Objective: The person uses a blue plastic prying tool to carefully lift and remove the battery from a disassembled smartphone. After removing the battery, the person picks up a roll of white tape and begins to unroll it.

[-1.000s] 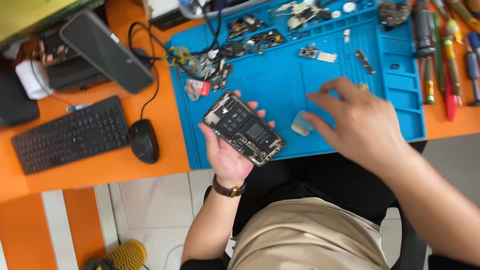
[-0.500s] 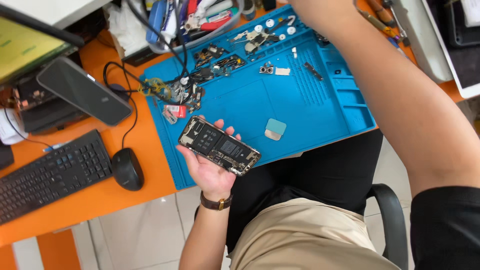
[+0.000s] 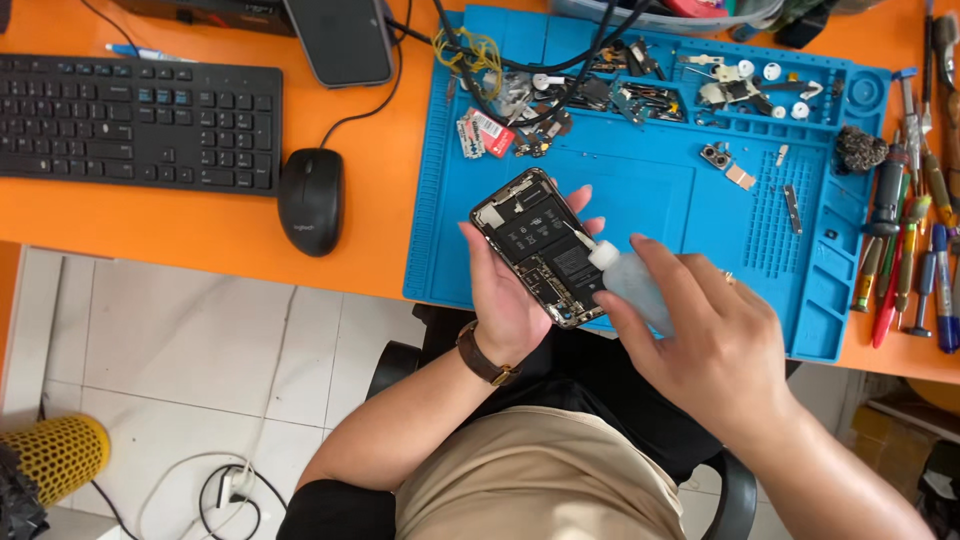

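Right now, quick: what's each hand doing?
Left hand: closed around the opened phone, holding it up.
Right hand: closed on a small clear squeeze bottle, nozzle at the phone.

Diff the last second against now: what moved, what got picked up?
The right hand came back from the far tools holding a small clear bottle, its nozzle now over the opened phone. The left hand cradles the phone as before.

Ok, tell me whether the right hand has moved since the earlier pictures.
Yes. The right hand has come back from the far side of the blue mat to its near edge, and holds a small bottle tipped onto the opened phone.
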